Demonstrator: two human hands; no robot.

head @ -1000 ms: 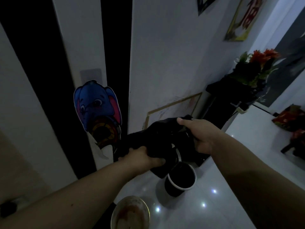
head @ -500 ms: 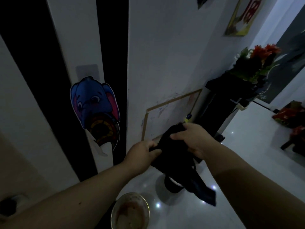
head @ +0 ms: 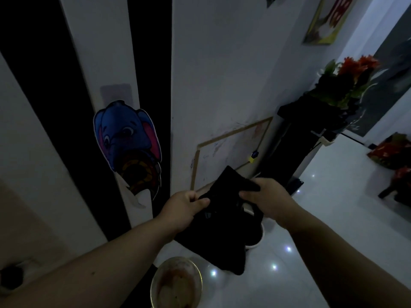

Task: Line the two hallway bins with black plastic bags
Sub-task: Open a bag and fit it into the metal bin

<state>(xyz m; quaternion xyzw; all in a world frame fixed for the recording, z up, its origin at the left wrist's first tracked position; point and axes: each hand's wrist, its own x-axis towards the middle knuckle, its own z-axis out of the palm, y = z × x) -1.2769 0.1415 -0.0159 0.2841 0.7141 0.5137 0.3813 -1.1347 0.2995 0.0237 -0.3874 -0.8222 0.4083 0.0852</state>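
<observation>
I hold a black plastic bag (head: 219, 234) in front of me, over the floor. My left hand (head: 185, 206) pinches its left upper edge and my right hand (head: 265, 200) grips its right upper corner. The bag hangs down limp between them. Behind it stands a small white-rimmed bin (head: 255, 237), mostly hidden by the bag. A second round bin (head: 176, 283) with a pale, stained inside and a metal rim stands at the bottom of the view, below my left forearm.
A white wall with a framed board (head: 231, 152) runs behind the bins. A blue elephant sticker (head: 127, 138) is on a door edge at left. A dark stand with orange flowers (head: 347, 78) stands at right on the glossy white floor (head: 311, 218).
Both hands have drawn closer together and lower. The bag, bunched between them a second ago, now hangs open downward and covers the white-rimmed bin.
</observation>
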